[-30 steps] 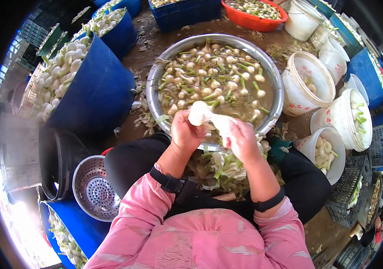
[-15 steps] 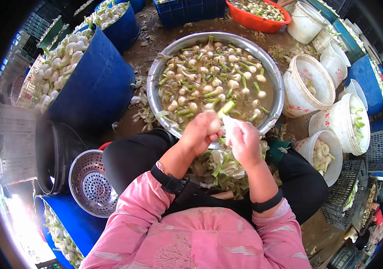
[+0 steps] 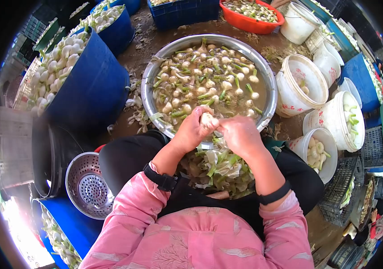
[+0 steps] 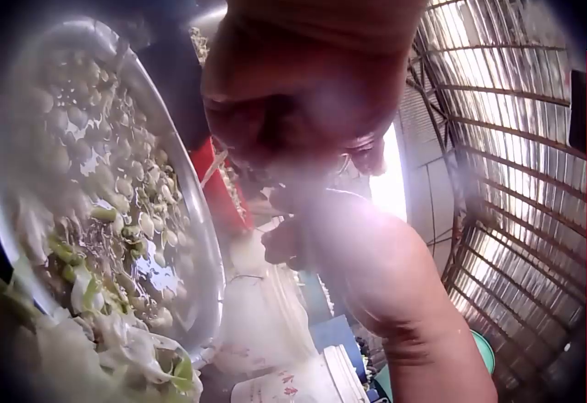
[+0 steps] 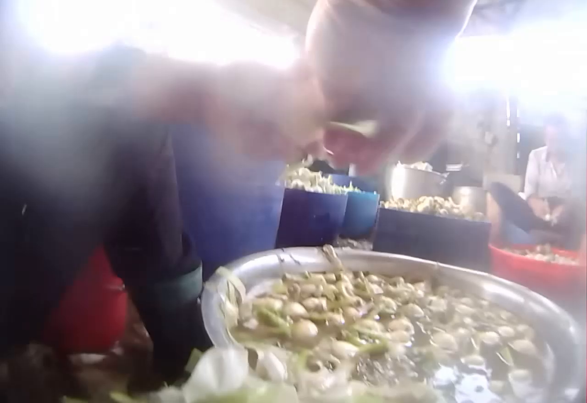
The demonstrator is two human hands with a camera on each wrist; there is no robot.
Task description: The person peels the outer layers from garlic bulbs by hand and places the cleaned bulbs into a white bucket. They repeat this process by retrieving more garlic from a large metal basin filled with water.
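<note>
My left hand grips a pale fresh garlic bulb above the near rim of a wide metal basin. Fingers curled, the right hand meets the bulb from the right and is blurred in the head view. In the right wrist view a pale green bit of garlic shows at that hand's fingers. Garlic bulbs with short green stalks float in the basin's murky water. Below both hands lies a heap of stripped garlic leaves and skins. The left wrist view is hazy, with the bulb mostly hidden by the hands.
Left of the basin stands a big blue tub heaped with white bulbs. A metal colander sits by the left knee. White buckets line the right side, one holding peeled bulbs. A red tub stands at the back.
The bulb's white stalk with loose outer layers, stretched between the hands one second ago, no longer shows. The bulb is turned in the left hand, and the right hand has shifted slightly and blurs.
</note>
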